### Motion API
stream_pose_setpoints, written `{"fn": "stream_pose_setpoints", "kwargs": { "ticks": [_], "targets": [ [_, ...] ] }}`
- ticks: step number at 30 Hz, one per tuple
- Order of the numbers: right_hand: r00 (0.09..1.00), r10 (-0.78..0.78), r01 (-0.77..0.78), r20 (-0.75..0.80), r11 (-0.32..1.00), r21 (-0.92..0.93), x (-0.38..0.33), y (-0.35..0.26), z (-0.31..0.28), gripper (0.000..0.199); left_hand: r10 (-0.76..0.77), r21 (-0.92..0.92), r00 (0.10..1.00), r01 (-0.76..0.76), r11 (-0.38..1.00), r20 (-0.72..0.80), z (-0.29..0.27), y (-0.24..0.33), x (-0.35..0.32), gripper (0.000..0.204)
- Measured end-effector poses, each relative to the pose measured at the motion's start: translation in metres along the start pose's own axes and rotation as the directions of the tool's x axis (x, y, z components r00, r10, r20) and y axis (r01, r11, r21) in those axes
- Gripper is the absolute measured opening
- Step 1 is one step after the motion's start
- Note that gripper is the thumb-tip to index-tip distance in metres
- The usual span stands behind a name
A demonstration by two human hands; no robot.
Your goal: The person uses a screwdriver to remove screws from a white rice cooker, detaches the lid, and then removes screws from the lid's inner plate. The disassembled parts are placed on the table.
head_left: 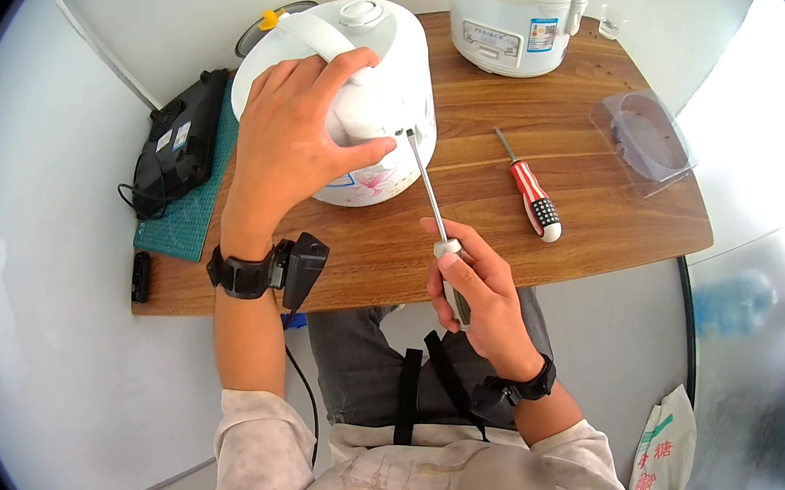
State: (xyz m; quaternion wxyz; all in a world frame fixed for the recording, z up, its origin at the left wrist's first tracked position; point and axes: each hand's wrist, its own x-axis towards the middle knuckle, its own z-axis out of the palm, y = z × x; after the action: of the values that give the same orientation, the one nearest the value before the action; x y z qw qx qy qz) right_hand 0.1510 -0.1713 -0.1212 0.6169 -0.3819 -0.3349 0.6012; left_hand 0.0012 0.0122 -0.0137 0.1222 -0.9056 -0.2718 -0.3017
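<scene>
A white rice cooker (pixel 417 69) with a floral print stands at the left of the table, its steam vent on top. My left hand (pixel 295 123) grips the cooker's upper part, with its fingers over the handle and its thumb stretched along the near side. In my right hand (pixel 482 289) is a screwdriver (pixel 429 189) with a pale handle, held with the fingers wrapped round it. Its metal shaft slants up to the left. The tip meets the cooker near small dark openings, close to my left thumb; whether it sits inside one I cannot tell.
A second rice cooker (pixel 515 17) stands at the back. On the wooden table (pixel 451 242) lie a striped screwdriver (pixel 537 201) and a clear plastic tray (pixel 651 139). A black case (pixel 176 148) rests on a green mat (pixel 183 233) at left. A small clear cup (pixel 611 23) stands back right.
</scene>
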Motion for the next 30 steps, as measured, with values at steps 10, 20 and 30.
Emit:
{"fn": "stream_pose_setpoints", "kwargs": {
  "ticks": [10,20,30],
  "targets": [
    [0.997,0.058,-0.065,0.051,0.988,0.141,0.003,0.004,0.003,0.037,0.021,0.005,1.0,-0.021,1.0,-0.018,0.003,-0.003,0.0,0.067],
    [0.99,0.096,-0.111,0.099,0.982,0.154,0.004,-0.008,0.004,0.036,0.009,0.009,1.0,-0.009,1.0,0.005,0.0,0.0,0.0,0.068],
    [0.815,-0.573,0.115,0.086,0.016,-0.993,0.014,-0.013,-0.008,0.053,0.001,0.02,1.0,0.0,1.0,-0.015,0.003,0.0,0.003,0.067]
  ]
}}
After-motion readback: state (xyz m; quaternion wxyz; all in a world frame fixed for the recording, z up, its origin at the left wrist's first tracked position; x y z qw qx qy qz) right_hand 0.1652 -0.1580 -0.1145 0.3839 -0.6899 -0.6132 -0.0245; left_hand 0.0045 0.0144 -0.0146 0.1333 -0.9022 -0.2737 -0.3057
